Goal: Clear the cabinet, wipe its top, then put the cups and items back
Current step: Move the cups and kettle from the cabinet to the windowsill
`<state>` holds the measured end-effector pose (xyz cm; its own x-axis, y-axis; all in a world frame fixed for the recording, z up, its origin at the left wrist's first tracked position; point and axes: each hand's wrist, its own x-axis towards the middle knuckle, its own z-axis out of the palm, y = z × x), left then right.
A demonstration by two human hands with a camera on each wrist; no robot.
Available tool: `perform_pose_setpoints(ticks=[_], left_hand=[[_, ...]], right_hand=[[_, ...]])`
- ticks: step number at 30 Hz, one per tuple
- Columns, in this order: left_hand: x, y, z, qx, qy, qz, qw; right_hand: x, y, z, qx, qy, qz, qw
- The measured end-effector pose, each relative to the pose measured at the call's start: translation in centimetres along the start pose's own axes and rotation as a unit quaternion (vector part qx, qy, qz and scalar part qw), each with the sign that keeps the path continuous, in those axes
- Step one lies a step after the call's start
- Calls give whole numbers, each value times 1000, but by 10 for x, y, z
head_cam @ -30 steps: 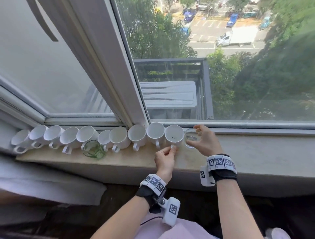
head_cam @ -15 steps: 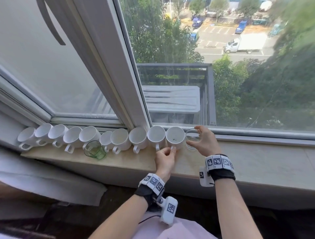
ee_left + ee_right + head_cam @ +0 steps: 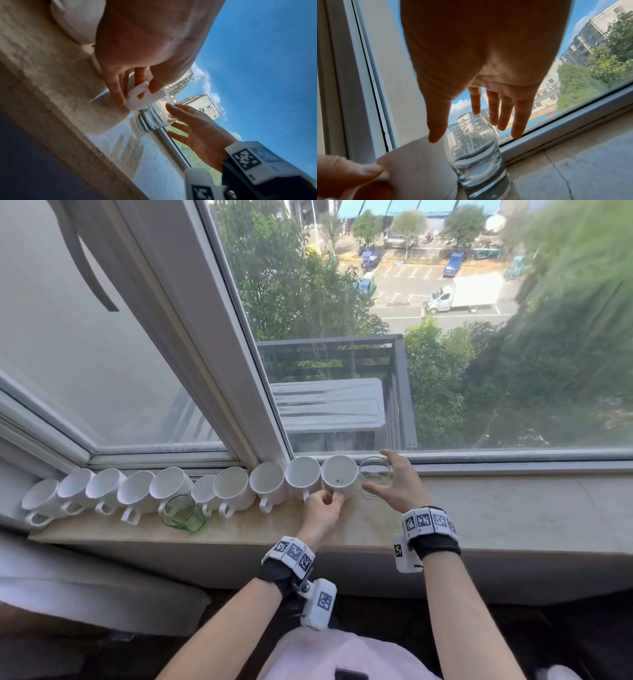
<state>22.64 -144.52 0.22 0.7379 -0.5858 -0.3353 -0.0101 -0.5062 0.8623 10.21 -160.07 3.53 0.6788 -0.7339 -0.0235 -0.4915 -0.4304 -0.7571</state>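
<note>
Along the stone windowsill (image 3: 513, 508), against the window frame (image 3: 219, 337), stands a row of white cups (image 3: 137, 494) with handles turned to the near side. At the right end of the row is the last white cup (image 3: 339, 475), and touching it on its right stands a clear glass (image 3: 375, 475). A green glass (image 3: 183, 513) sits nearer the sill's front edge, before the middle of the row.

The left hand (image 3: 322, 508) pinches the handle (image 3: 137, 94) of the last white cup between thumb and fingers; the cup rests on the sill. The right hand (image 3: 397, 487) is spread wide around the clear glass, fingers straight. The index finger (image 3: 475, 100) is at the rim, while the thumb (image 3: 436, 121) seems just clear of the wall, so no grip is closed on it.

No cabinet appears in any view. Judging by the orderly line, the sill probably serves as the holding place for the cleared cups. Whether wiping is done cannot be told. Returning cups and glasses appears to remain.
</note>
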Motion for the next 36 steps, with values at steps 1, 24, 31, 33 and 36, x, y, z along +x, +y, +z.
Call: perform_pose_setpoints(ticks=[1,24,31,33,36], left_hand=[[-3,6,-2,26,-4,5,1000],[-263,-76,-258,440,304,69,842],[-402,-214,-379,433,372,-140,809],[-448,-251,-407,428,383,-189,796],[-517,-307,-439,403,409,-268,774]], right_hand=[[-3,-1,-4,-1,7,-4,1000],[-152,-192,144,30,-125,-320,939],[-247,-285,279,-23,-227,-405,886],[-281,-309,320,-28,-252,-421,871],[-336,-339,380,-43,-288,-443,848]])
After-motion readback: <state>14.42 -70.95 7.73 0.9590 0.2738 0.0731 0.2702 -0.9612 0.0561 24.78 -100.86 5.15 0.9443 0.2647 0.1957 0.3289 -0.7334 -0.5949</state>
